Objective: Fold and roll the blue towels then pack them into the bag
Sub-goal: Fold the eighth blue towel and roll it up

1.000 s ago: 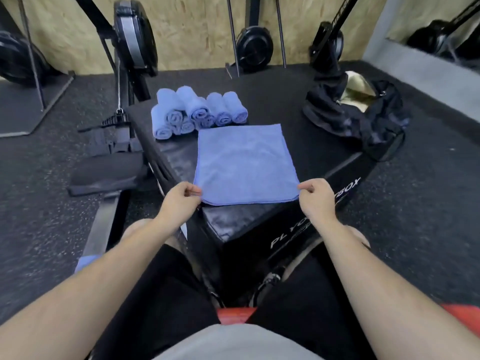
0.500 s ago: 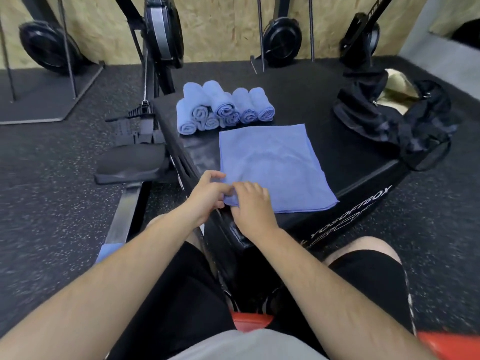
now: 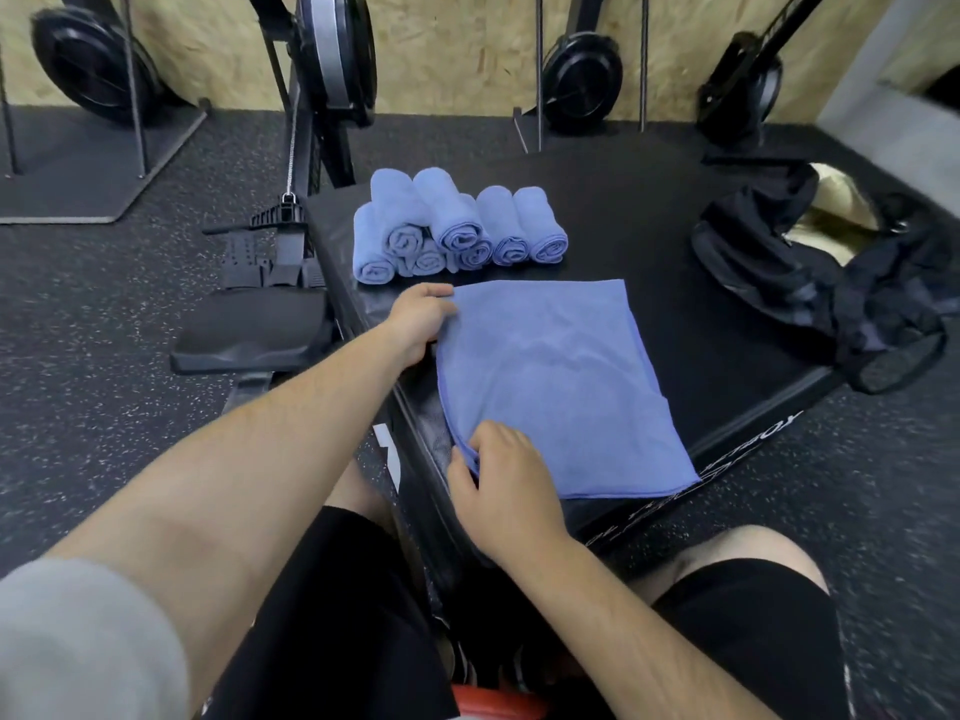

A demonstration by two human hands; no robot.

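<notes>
A flat blue towel (image 3: 561, 376) lies spread on the black plyo box (image 3: 691, 314). My left hand (image 3: 418, 319) pinches the towel's far left corner. At the near left corner my right hand (image 3: 498, 480) grips the towel's edge, lifting it slightly. Behind the flat towel, several rolled blue towels (image 3: 452, 231) are stacked in a pile. A black bag (image 3: 810, 283) with a pale lining sits open on the box's right side, apart from both hands.
A rowing machine seat (image 3: 249, 335) and footrests (image 3: 270, 252) stand left of the box. Fan wheels of other machines (image 3: 582, 75) line the wooden wall behind. Speckled dark rubber floor surrounds the box.
My left hand slid from the near left corner up to the far left corner. My right hand stays at the near left corner, where it came from the right corner.
</notes>
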